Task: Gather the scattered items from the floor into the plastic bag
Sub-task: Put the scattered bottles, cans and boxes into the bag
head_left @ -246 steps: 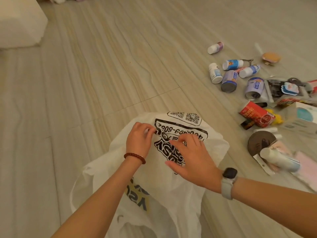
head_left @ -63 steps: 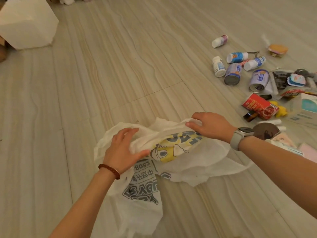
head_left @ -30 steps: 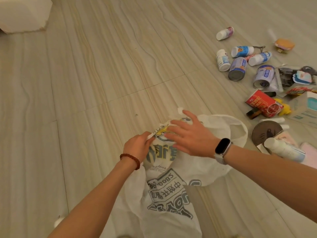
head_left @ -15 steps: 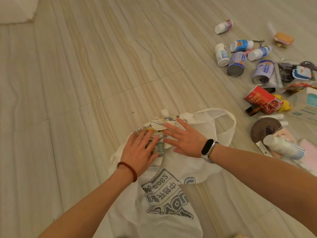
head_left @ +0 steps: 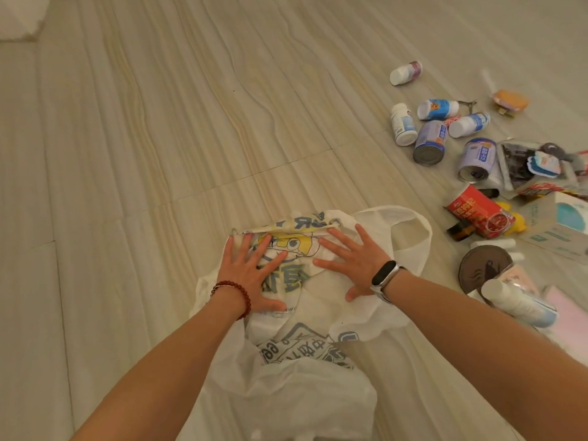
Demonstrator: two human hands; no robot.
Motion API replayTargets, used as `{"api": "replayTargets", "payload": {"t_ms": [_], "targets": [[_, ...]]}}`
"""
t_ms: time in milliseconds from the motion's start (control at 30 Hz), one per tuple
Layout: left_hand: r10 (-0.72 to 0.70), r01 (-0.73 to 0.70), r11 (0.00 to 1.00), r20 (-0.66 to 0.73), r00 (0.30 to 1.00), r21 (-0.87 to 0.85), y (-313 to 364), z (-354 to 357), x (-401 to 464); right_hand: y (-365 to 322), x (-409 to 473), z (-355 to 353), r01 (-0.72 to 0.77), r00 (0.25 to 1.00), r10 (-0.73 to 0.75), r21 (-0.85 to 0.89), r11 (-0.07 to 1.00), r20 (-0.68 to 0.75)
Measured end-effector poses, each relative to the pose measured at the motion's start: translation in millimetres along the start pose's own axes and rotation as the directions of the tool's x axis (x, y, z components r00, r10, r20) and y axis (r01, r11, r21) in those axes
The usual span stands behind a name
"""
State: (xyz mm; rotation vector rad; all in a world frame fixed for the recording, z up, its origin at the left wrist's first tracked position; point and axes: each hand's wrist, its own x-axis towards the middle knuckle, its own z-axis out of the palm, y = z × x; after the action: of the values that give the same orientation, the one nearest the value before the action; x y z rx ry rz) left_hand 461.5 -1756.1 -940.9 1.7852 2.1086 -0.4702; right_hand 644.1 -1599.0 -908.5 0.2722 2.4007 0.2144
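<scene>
A white plastic bag (head_left: pixel 296 370) with printed lettering lies crumpled on the floor in front of me. My left hand (head_left: pixel 251 275) and my right hand (head_left: pixel 351 264) press flat on its top part, fingers spread, side by side. One bag handle (head_left: pixel 410 230) loops out to the right. Scattered items lie at the right: several small bottles and cans (head_left: pixel 429 143), a red packet (head_left: pixel 480 213), a brown round disc (head_left: pixel 482 270) and a white bottle (head_left: pixel 517 302).
A pale box (head_left: pixel 560 230) and flat packets (head_left: pixel 521 167) lie at the right edge among the items. A white block (head_left: pixel 16 17) stands at the top left corner. Tiled floor stretches to the left and ahead.
Both hands have spread flat and moved apart on the bag, flattening its top fold. The view has shifted slightly; the scattered items have not moved.
</scene>
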Motion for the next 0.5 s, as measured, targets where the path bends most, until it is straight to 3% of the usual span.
{"api": "replayTargets", "payload": {"t_ms": [100, 167, 233, 300, 367, 500], "targets": [[0.038, -0.037, 0.987, 0.005, 0.999, -0.155, -2.2, -29.5, 1.4, 7.2, -10.0, -11.6, 0.029, 0.995, -0.014, 0.140, 0.990, -0.103], [-0.002, -0.062, 0.969, -0.259, 0.966, -0.238, -0.2, -53.5, -8.0, 12.7, -23.3, -19.9, 0.103, 0.950, -0.042, 0.182, 0.978, -0.309], [-0.079, -0.063, 0.971, -0.561, 0.824, -0.229, 2.7, -78.4, -11.3, 26.0, -40.9, -24.0, 0.146, 0.843, 0.001, 0.230, 0.962, -0.537], [-0.133, -0.049, 0.967, -0.664, 0.736, -0.248, 11.6, -109.0, -8.4, 41.7, -60.3, -30.8, 0.153, 0.745, 0.093, 0.306, 0.940, -0.660], [-0.105, -0.056, 0.977, -0.697, 0.710, -0.204, 31.2, -139.7, -0.2, 62.8, -80.5, -31.2, 0.107, 0.710, 0.212, 0.401, 0.910, -0.671], [-0.004, -0.147, 0.972, -0.632, 0.775, -0.186, 99.6, -178.0, 27.4, 110.8, -132.4, -2.9, 0.029, 0.676, 0.452, 0.634, 0.773, -0.582]]}}
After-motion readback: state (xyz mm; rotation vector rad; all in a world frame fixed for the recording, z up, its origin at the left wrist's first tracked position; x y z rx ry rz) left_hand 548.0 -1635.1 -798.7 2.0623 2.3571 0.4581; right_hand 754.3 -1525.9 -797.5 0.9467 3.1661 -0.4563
